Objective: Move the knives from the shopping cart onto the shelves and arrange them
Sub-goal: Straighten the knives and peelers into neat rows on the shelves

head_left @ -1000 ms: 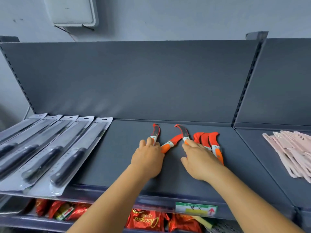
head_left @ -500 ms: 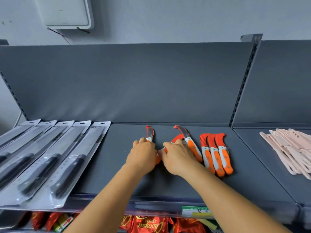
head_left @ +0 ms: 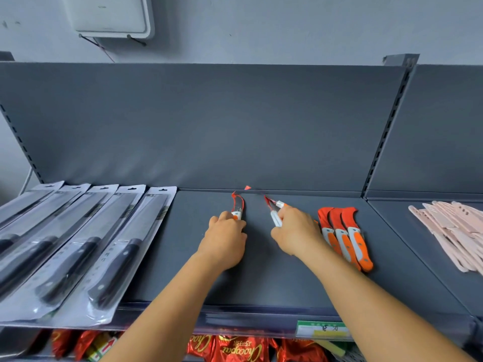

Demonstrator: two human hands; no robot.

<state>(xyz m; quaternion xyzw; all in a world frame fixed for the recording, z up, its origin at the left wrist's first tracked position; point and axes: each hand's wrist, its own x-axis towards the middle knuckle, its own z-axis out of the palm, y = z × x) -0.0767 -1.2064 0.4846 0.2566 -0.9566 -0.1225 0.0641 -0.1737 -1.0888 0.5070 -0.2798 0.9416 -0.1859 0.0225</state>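
Observation:
On the dark grey shelf (head_left: 261, 278), my left hand (head_left: 226, 239) grips the handle of a small curved knife (head_left: 238, 205) with a red-edged blade that points to the back. My right hand (head_left: 296, 231) holds two more of these orange-and-white knives (head_left: 274, 209), blades angled up and to the left. Three matching orange knives (head_left: 345, 233) lie side by side just right of my right hand. The shopping cart is out of view.
Several packaged black-handled knives (head_left: 86, 246) lie in a row on the shelf's left part. Pale pink knives (head_left: 452, 231) are piled on the neighbouring shelf to the right. Red snack bags (head_left: 235, 348) fill the shelf below. A price tag (head_left: 322, 329) sits on the front edge.
My right hand gathered the two loose knives from the shelf and moved right toward the row of three. My left hand stayed on its knife.

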